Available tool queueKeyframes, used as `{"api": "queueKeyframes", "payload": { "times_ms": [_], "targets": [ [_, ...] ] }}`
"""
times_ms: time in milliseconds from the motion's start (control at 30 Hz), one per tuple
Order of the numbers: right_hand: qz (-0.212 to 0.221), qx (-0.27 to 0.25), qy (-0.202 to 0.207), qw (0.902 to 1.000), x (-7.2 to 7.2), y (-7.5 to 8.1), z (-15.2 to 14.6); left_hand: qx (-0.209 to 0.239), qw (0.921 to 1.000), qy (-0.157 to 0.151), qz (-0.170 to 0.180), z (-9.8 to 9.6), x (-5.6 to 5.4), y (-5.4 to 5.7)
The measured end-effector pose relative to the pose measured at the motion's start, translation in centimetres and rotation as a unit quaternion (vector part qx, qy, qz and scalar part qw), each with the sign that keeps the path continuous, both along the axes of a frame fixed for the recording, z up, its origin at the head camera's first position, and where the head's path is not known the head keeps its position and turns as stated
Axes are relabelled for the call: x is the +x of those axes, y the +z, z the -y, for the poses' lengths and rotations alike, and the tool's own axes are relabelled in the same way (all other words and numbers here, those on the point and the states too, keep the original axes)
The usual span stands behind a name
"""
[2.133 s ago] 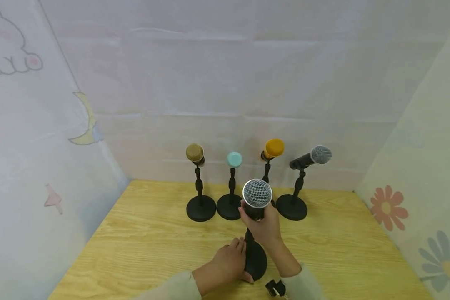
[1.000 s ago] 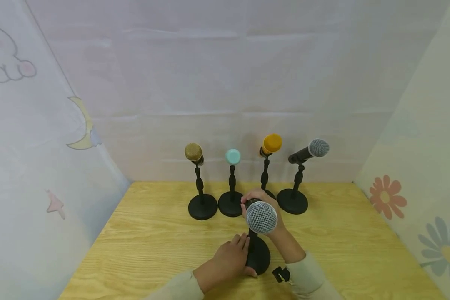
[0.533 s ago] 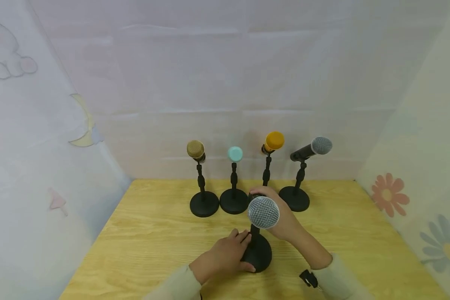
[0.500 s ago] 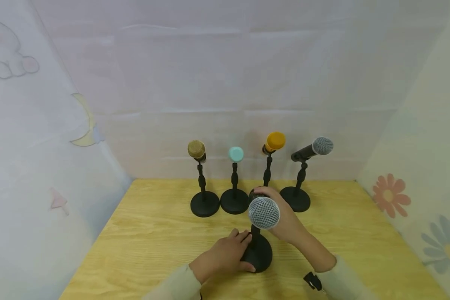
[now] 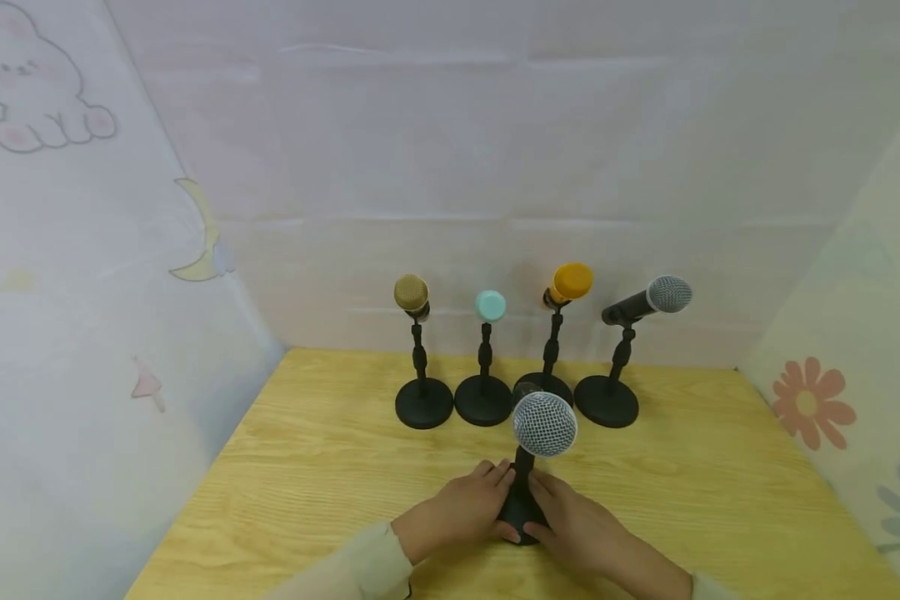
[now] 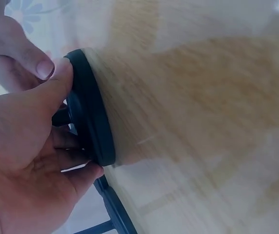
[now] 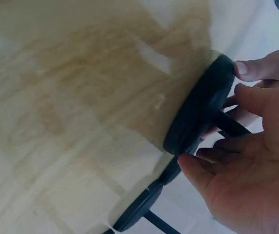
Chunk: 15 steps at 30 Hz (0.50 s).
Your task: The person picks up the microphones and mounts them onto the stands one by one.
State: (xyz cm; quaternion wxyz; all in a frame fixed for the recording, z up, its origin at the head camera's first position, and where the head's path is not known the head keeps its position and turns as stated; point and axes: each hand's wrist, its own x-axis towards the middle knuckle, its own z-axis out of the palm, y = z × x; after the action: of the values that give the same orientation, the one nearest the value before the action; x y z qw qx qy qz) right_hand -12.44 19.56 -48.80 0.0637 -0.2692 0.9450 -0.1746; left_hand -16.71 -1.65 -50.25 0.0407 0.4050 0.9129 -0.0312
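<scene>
Left hand (image 5: 461, 515) and right hand (image 5: 577, 527) grip the round black base (image 5: 521, 521) of the near microphone stand from either side, fingers curled over its rim, thumbs at the edge. The base sits on the desk (image 5: 307, 467) at front centre, silver mesh microphone (image 5: 544, 424) on top.

Risk: top-heavy; an uneven push at the base could tip it into the back row.

Count: five stands, five microphones; four in the back row (image 5: 487, 400).

silver-mesh microphone (image 5: 543, 423) upright on its black round-based stand (image 5: 521, 510), near table's front.
</scene>
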Motion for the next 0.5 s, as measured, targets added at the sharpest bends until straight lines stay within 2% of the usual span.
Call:
{"api": "queueKeyframes", "payload": {
  "times_ms": [167, 333, 500],
  "targets": [
    [0.002, 0.02, -0.017, 0.9997, 0.04, -0.3, 0.36, 0.009, 0.9996, 0.002, 0.026, 0.05, 0.13, 0.25],
    [0.008, 0.025, -0.027, 0.9993, -0.1, -0.63, 0.57, 0.01, 0.9995, 0.002, 0.031, 0.36, 0.17, 0.3],
    [0.0, 0.03, -0.016, 0.9994, -0.48, -0.85, 0.93, 0.001, 0.9994, 0.015, 0.03, 0.78, 0.02, -0.25]
  ]
}}
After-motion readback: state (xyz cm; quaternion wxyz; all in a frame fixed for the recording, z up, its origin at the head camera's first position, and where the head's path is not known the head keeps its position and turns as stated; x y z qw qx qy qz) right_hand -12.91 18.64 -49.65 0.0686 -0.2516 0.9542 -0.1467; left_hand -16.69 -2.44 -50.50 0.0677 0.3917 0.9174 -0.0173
